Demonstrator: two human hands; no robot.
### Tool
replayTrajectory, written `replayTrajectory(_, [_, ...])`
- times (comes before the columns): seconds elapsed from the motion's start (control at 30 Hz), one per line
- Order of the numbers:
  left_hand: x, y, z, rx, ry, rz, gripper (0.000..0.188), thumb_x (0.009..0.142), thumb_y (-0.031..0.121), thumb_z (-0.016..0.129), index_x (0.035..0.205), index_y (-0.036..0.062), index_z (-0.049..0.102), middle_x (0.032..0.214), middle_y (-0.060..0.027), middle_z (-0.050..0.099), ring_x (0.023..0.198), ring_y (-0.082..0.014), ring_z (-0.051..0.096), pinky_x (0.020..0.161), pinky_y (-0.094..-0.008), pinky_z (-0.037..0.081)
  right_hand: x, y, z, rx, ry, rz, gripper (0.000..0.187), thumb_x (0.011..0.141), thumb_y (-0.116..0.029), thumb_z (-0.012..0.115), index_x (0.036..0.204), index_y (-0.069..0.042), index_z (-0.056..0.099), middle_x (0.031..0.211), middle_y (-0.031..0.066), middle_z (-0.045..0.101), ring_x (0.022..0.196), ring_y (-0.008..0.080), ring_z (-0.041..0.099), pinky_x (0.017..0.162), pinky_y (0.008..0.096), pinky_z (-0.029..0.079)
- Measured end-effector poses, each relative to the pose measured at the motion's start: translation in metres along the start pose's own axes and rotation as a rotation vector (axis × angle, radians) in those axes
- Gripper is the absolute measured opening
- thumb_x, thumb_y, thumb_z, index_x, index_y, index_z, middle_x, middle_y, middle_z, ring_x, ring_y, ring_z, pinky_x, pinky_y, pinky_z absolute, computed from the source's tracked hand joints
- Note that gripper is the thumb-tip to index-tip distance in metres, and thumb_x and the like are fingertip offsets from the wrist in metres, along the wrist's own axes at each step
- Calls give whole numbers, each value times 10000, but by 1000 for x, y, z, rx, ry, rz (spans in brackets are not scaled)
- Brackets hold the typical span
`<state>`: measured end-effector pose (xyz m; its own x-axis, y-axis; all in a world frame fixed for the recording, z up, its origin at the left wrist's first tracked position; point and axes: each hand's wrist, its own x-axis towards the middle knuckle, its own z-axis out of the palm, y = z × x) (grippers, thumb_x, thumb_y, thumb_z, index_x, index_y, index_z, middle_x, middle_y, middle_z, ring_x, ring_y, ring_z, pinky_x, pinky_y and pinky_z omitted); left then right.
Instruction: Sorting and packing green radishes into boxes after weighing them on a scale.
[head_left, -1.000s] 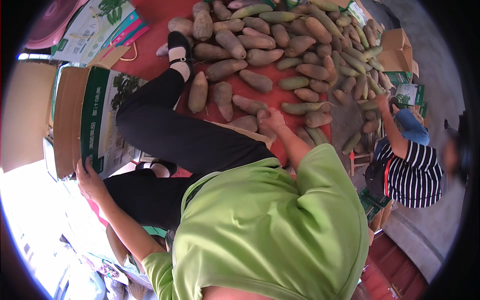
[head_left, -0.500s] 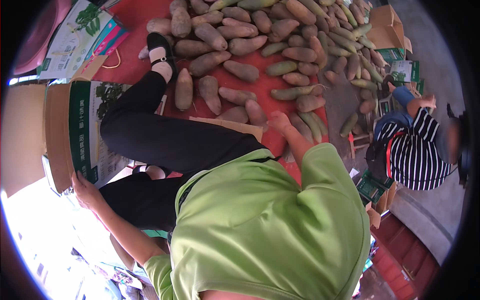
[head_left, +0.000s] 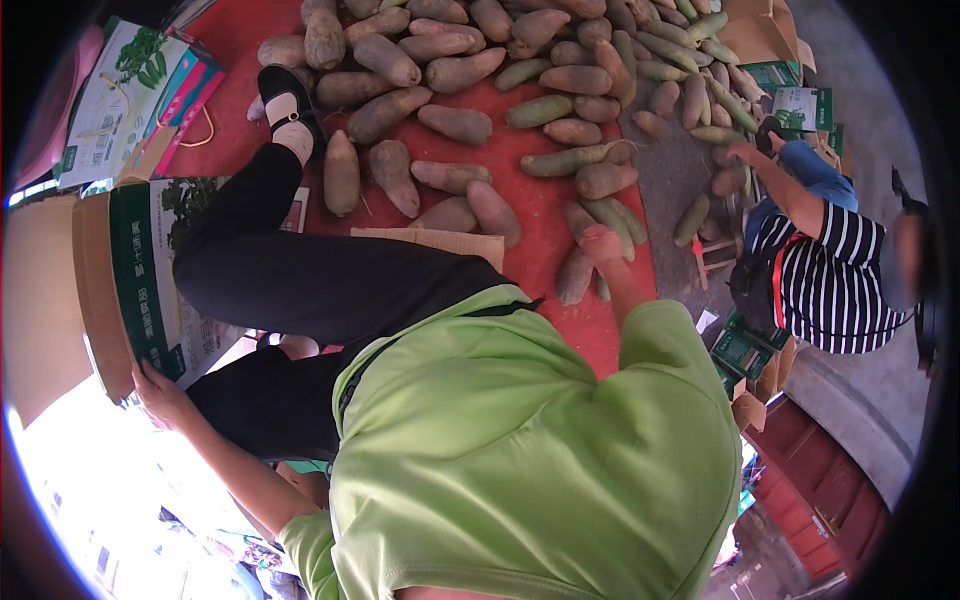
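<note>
My left hand (head_left: 163,396) is closed on the lower edge of an open cardboard box (head_left: 150,290), white and green with a picture of leaves. Over on the right, my right hand (head_left: 602,243) is down among several radishes on the red sheet, its fingers curled and partly hidden. It touches or hovers over a purplish radish (head_left: 574,279) and lies beside a green radish (head_left: 612,226); whether it grips one cannot be made out. A reddish radish (head_left: 492,213) lies to its left, by a cardboard flap (head_left: 440,243) next to my leg.
A big heap of radishes (head_left: 460,70) covers the far part of the red sheet (head_left: 525,270). At right, a person in a striped shirt (head_left: 835,280) reaches toward the heap. More cartons (head_left: 803,108) stand beyond. A printed carton (head_left: 125,95) and pink tub (head_left: 75,120) are at far left.
My right hand has moved right, away from the reddish radish to those near the green ones. The other person's arm now stretches toward the heap. My left hand stays on the box.
</note>
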<state>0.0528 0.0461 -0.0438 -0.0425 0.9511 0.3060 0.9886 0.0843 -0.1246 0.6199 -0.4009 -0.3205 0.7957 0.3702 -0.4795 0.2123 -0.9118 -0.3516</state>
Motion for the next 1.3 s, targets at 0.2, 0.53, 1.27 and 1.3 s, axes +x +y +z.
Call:
replayTrajectory(0.2, [1,2,-4,12,40,15,356,927,350,413,1091,98,603,935,-159,647,790,-327,628,645,-420,472,22,23,-1,-270,358,285,425,685,-322,701,1014,-60,643,874,130,663,903,256,634,807,336,478])
replayTrajectory(0.53, [-1,5,-4,-31,-12,-89,345,922,376,420,1110,151,601,903,-145,654,772,-319,633,621,-410,470,-5,-64,-48,491,-445,365,316,747,-307,669,878,-21,633,817,82,655,685,244,628,659,366,487])
replayTrajectory(1.27, [3,-27,21,-56,-26,-89,360,927,384,425,1153,148,575,981,-155,634,860,-323,613,710,-397,461,165,-64,-21,844,136,646,463,764,-228,679,1166,-115,480,1048,65,502,837,201,483,633,348,436])
replayTrajectory(1.3, [3,-26,22,-72,-17,-89,361,926,384,428,1151,143,575,975,-160,633,860,-326,611,713,-402,460,172,-56,-19,850,125,688,423,766,-230,679,1129,-121,493,994,51,498,810,198,469,642,360,433])
